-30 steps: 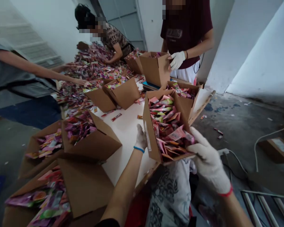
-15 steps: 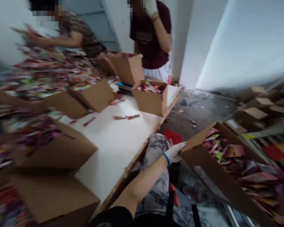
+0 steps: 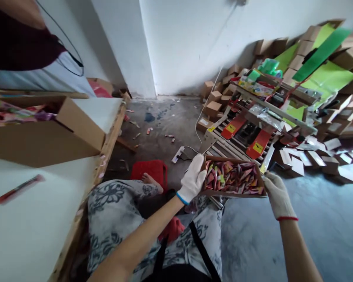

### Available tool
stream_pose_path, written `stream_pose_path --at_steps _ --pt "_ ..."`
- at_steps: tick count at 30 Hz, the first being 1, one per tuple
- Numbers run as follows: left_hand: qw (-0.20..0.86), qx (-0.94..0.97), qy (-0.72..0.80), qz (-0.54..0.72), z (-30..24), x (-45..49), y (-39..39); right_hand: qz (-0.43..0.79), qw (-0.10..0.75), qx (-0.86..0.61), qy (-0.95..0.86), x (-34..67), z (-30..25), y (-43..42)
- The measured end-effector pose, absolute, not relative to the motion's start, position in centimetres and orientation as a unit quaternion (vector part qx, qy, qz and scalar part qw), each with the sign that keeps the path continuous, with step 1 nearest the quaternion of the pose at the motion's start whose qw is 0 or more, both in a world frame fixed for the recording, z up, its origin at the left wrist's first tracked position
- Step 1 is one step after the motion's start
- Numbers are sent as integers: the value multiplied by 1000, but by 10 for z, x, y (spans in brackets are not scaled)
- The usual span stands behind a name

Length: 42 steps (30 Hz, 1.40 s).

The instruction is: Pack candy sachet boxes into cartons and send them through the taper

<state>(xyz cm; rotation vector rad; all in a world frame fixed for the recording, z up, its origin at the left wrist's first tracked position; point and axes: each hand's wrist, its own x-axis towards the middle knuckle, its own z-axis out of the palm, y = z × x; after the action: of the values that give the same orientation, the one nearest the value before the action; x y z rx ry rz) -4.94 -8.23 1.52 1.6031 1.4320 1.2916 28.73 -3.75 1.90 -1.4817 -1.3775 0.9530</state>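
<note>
Between my two gloved hands is an open cardboard box (image 3: 233, 194), full of small pink, red and green snack packets (image 3: 232, 176). My left hand (image 3: 192, 180), in a white glove with a blue cuff, grips the box's left end. At the opposite end, my right hand (image 3: 279, 196), gloved with a red cuff, is closed on the edge. The box is over the near end of a roller conveyor (image 3: 220, 149); whether it rests on the rollers I cannot tell. Its underside is hidden.
Left stands a white table (image 3: 26, 227) with a wooden edge, bearing another packet-filled box (image 3: 41, 143) and a loose packet (image 3: 16, 192). A taping machine (image 3: 253, 129) sits on the conveyor. Stacked cartons (image 3: 338, 121), a red stool (image 3: 150, 170) and a power strip (image 3: 178, 154) are around. A person (image 3: 20, 43) stands upper left.
My view has swung right, from the table to the conveyor. The box in my hands is now level in front of me, and my right hand has come into sight.
</note>
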Motion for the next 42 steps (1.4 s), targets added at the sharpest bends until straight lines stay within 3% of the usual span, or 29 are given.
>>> stream_pose_path --at_steps 2,5,11,15,18,24,29,35,40,42 --pt "193 776 457 388 36 -45 -68 453 428 -585 -520 293 14 -37" --pt "104 901 347 241 46 -29 -46 451 319 -548 -628 284 20 -27" --pt "87 926 344 127 18 -1 -30 219 -17 -469 -856 233 43 5" --pt "81 931 346 79 18 5 -26 174 -88 -440 -877 208 45 16" --pt "118 928 349 57 27 5 -20 187 -99 -432 -876 209 50 17" --pt "338 864 355 115 43 2 -4 312 -94 -403 -855 253 59 -6" --pt "373 839 391 66 54 -1 5 341 -27 -420 -841 252 59 -8" --pt "148 903 394 92 37 -7 -15 309 54 -522 -793 229 41 9" --pt "-14 907 359 219 12 -13 -35 260 293 -643 -658 229 17 -2" --pt "-70 882 391 254 7 -15 -38 199 277 -676 -653 219 21 -3"
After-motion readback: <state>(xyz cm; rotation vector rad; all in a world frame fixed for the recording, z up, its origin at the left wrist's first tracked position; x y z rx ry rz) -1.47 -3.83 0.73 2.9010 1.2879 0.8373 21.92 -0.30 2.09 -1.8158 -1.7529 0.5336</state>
